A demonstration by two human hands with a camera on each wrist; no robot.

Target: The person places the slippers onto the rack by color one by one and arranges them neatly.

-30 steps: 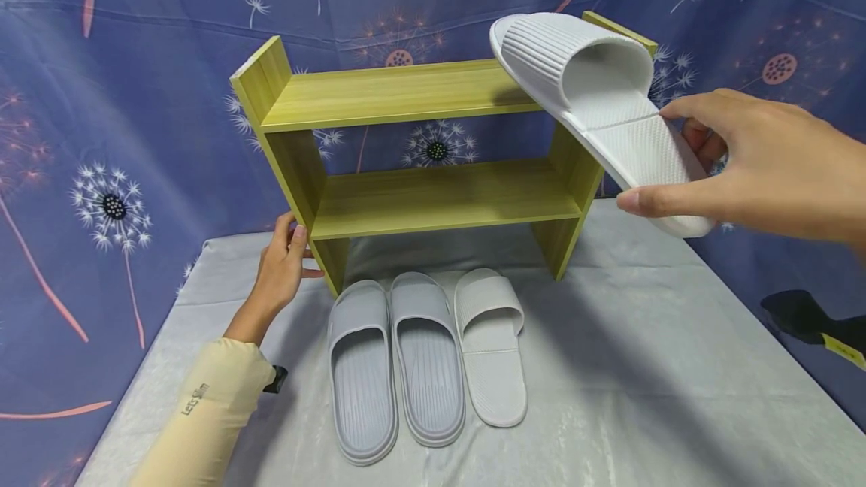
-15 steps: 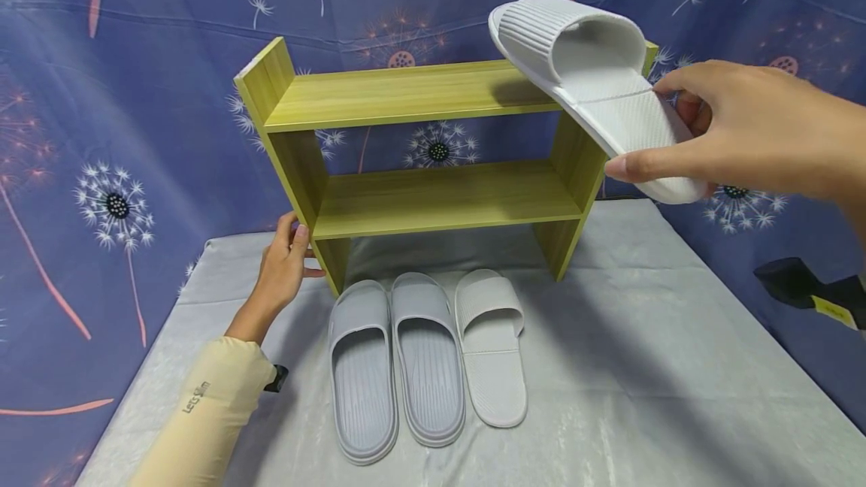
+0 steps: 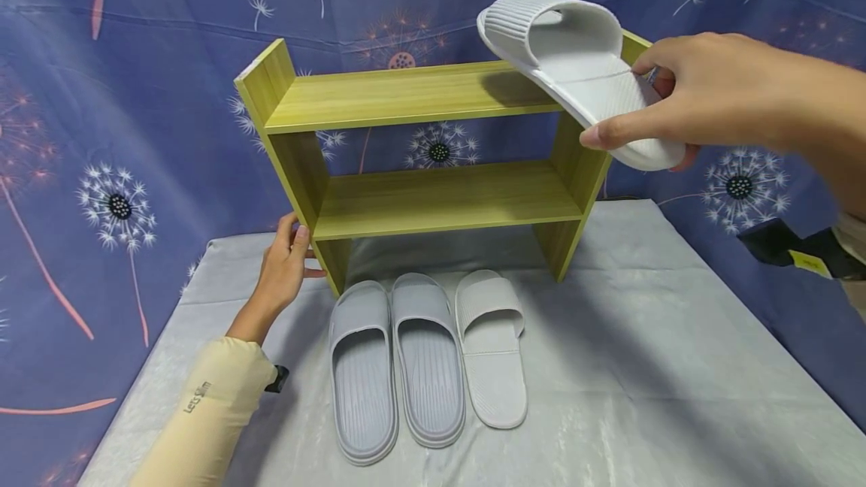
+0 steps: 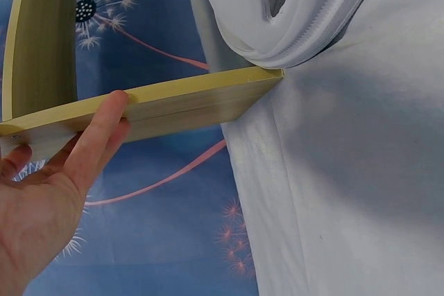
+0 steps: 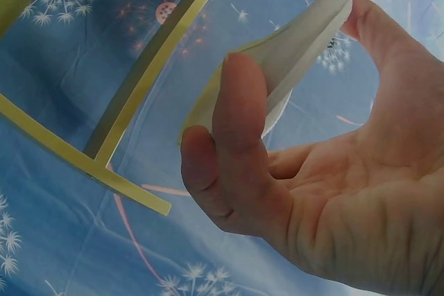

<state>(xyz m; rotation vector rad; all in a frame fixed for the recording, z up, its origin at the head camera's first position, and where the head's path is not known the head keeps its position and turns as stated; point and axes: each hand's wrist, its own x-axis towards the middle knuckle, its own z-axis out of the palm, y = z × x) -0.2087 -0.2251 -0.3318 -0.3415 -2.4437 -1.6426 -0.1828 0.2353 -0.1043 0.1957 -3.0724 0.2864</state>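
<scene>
Held white slipper (image 3: 588, 85) higher, farther left, tilted less steeply

Two grey slippers (image 3: 365, 389) and two white slippers (image 3: 494, 367), making four in all; three down on one pale cloth (image 3: 643, 367), one up in the right hand (image 3: 717, 96). Counting one left hand (image 3: 283, 265), two hands. One rack (image 3: 419, 100), with two shelves (image 3: 446, 198) and two side panels (image 3: 292, 171). One patterned curtain (image 3: 169, 111); one printed sleeve (image 3: 203, 412).

Rack (image 3: 446, 198) partly hidden by white slipper (image 3: 598, 85), left sleeve (image 3: 203, 412) cut off
</scene>
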